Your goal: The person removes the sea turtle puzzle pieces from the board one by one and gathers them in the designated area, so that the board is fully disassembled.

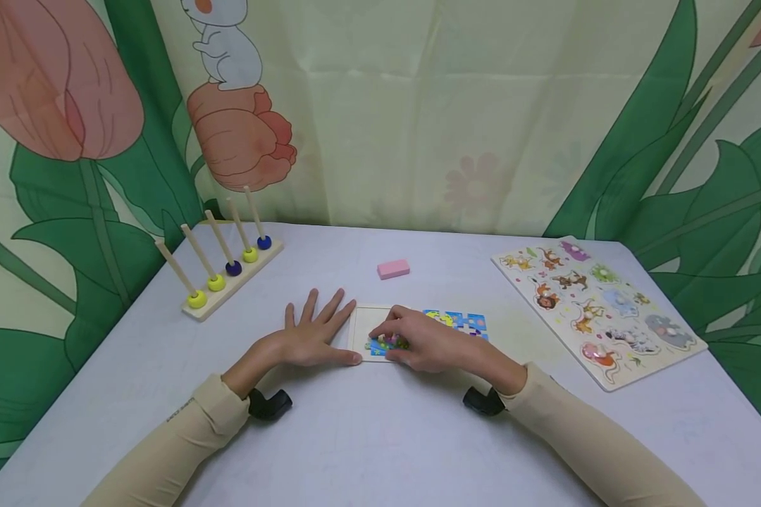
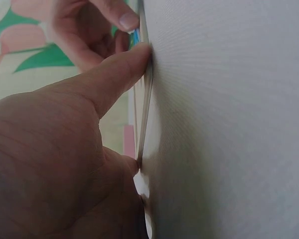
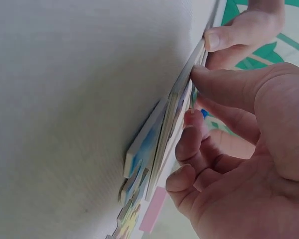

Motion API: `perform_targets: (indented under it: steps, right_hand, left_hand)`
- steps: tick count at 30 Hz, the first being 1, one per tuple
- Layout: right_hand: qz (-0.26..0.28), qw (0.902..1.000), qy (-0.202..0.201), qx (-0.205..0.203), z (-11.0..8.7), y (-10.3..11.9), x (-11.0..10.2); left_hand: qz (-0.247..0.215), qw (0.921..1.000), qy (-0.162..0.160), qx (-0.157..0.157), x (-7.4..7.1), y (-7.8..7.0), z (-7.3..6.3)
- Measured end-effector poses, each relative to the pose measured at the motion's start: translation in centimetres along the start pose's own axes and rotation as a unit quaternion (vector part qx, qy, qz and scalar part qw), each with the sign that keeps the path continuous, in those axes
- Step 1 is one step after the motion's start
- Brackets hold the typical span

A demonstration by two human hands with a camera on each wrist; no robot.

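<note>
A small, light wooden puzzle tray point(image 1: 369, 318) lies flat before me, with colourful jigsaw pieces point(image 1: 379, 347) in its lower part. My left hand point(image 1: 313, 341) rests at the tray's left side, fingers spread straight and the thumb touching its near left corner. Over the tray, my right hand point(image 1: 430, 342) has curled fingers and pinches a puzzle piece point(image 3: 193, 98), mostly hidden by the fingers; its thumb is at the near edge. Joined blue and yellow puzzle pieces point(image 1: 475, 323) lie just right of the tray, partly covered by the right hand.
A pink block point(image 1: 393, 269) lies beyond the tray. At the back left stands a wooden peg rack point(image 1: 212, 303) with yellow and blue beads. An animal puzzle board point(image 1: 558, 320) lies on the right of the white table point(image 1: 355, 436). A printed curtain point(image 1: 380, 120) hangs behind.
</note>
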State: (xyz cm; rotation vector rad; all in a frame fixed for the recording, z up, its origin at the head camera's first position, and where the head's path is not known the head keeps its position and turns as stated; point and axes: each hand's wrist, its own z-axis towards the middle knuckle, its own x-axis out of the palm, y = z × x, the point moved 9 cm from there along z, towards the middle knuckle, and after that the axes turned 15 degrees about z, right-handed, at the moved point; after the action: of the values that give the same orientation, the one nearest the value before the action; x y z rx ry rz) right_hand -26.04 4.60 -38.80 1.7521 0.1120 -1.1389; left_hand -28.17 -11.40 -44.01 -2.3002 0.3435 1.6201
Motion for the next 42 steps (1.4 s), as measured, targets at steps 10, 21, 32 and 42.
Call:
perform_targets:
  steps: [10,21,32,42]
  right_hand:
    - [-0.005,0.9993,-0.037,0.008,-1.3,-0.2,-0.8]
    - [-0.008,0.9981,-0.06,0.012,-4.6,-1.5,-1.8]
    - [-0.016,0.9964,-0.082,0.012,-8.0,-3.1,-2.8]
    - [-0.027,0.9955,-0.085,0.032,-10.7,-4.4,-3.5]
  left_hand:
    - [-0.005,1.0,-0.001,0.0,-0.1,0.0,-0.2]
    - [-0.004,1.0,0.0,0.0,-0.1,-0.2,0.0]
    - [-0.006,1.0,0.001,-0.002,0.2,0.0,0.1]
    - [-0.006,1.0,0.0,0.001,0.1,0.0,0.0]
